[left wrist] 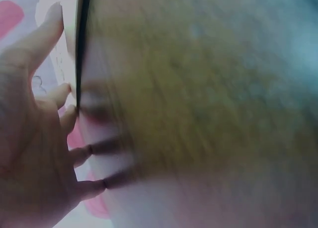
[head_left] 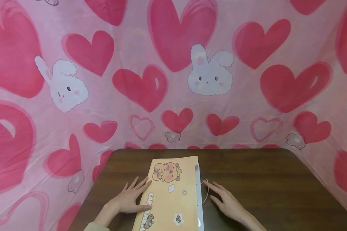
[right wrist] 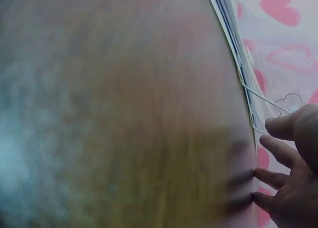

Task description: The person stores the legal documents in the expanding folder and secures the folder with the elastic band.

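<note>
A pale yellow file folder (head_left: pixel 164 199) with capybara drawings lies on the brown table, its far end slightly raised. White sheets (head_left: pixel 200 208) show along its right side. My left hand (head_left: pixel 128 199) rests at the folder's left edge, thumb and fingertips on the cover, fingers spread. From the right side hangs a thin pale string (head_left: pixel 208 192) in a loop. My right hand (head_left: pixel 229 202) is beside that loop, fingers extended, fingertips on or just above the table. In the right wrist view the string (right wrist: pixel 266 100) runs towards the thumb; whether they touch, I cannot tell.
The dark wooden table (head_left: pixel 266 179) reaches out on both sides of the folder. Behind and beside it hangs a pink cloth (head_left: pixel 173 96) printed with hearts and white rabbits.
</note>
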A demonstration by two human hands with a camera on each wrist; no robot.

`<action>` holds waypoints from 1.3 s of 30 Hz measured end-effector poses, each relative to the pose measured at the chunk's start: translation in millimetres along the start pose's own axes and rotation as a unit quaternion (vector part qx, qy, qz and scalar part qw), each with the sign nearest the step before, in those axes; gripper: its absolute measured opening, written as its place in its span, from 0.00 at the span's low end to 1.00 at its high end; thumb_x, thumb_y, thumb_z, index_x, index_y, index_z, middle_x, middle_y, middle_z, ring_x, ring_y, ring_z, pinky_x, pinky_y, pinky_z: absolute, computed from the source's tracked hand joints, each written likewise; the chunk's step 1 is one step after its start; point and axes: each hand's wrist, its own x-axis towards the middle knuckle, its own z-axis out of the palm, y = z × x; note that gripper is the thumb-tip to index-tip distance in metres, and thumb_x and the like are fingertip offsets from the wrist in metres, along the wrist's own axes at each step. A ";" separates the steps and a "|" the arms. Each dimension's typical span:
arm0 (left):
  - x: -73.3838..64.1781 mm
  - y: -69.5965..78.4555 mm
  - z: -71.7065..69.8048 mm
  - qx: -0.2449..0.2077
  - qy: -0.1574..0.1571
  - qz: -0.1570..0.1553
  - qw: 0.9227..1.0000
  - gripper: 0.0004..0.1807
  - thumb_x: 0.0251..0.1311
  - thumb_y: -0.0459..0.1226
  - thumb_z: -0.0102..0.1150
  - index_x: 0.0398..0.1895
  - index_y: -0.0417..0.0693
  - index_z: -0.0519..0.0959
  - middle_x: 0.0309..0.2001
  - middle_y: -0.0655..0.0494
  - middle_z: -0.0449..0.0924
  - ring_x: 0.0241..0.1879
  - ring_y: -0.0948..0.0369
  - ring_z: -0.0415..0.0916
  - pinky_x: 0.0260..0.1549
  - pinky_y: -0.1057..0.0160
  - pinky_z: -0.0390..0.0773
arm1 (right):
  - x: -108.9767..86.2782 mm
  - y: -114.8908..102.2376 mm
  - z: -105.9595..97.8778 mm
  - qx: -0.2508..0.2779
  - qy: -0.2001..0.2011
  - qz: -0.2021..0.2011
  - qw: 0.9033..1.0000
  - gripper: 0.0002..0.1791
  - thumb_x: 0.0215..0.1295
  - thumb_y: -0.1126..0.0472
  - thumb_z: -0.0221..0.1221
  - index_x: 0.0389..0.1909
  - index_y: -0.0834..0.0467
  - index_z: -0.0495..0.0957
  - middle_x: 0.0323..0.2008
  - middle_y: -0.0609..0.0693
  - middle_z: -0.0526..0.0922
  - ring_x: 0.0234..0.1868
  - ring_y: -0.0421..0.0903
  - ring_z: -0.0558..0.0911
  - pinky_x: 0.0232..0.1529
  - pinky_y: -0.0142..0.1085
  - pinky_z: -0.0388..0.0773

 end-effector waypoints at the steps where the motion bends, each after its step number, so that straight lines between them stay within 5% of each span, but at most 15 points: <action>1: 0.1 -0.4 0.3 0.006 0.001 0.002 1.000 0.57 0.63 0.68 0.69 0.89 0.54 0.59 0.90 0.49 0.54 0.86 0.28 0.48 0.74 0.13 0.49 | 0.2 0.0 0.5 -0.005 0.002 -0.010 1.000 0.33 0.76 0.67 0.66 0.79 0.52 0.75 0.74 0.59 0.82 0.75 0.72 0.77 0.65 0.72 0.79; 18: 0.5 0.1 0.1 0.044 -0.001 -0.005 0.999 0.58 0.62 0.71 0.68 0.89 0.56 0.60 0.90 0.51 0.56 0.85 0.30 0.53 0.74 0.14 0.55 | 5.4 0.3 12.7 -0.003 0.063 -0.099 0.993 0.33 0.72 0.72 0.67 0.77 0.58 0.77 0.73 0.53 0.84 0.70 0.59 0.84 0.69 0.34 0.82; 27: 3.5 0.9 -2.3 0.055 -0.016 -0.013 0.998 0.59 0.62 0.72 0.67 0.89 0.57 0.58 0.90 0.52 0.54 0.87 0.32 0.51 0.76 0.16 0.54 | 14.4 -0.1 14.8 0.031 0.032 -0.062 0.997 0.37 0.70 0.75 0.67 0.80 0.59 0.73 0.75 0.55 0.82 0.73 0.55 0.82 0.70 0.32 0.80; 32: 3.2 1.3 -1.5 0.055 -0.018 -0.018 0.998 0.59 0.62 0.72 0.67 0.90 0.58 0.58 0.91 0.53 0.53 0.87 0.32 0.50 0.76 0.16 0.53 | 19.8 -2.1 15.0 0.043 0.015 -0.030 0.999 0.38 0.72 0.72 0.67 0.81 0.60 0.71 0.75 0.55 0.82 0.74 0.60 0.81 0.71 0.40 0.82; 39: 2.5 0.8 -2.1 0.049 -0.017 -0.012 0.999 0.59 0.63 0.71 0.67 0.90 0.57 0.57 0.91 0.52 0.53 0.87 0.32 0.49 0.77 0.16 0.51 | 22.5 -2.2 24.1 0.044 0.053 -0.018 0.997 0.37 0.69 0.72 0.70 0.79 0.57 0.75 0.72 0.52 0.85 0.73 0.55 0.83 0.70 0.39 0.83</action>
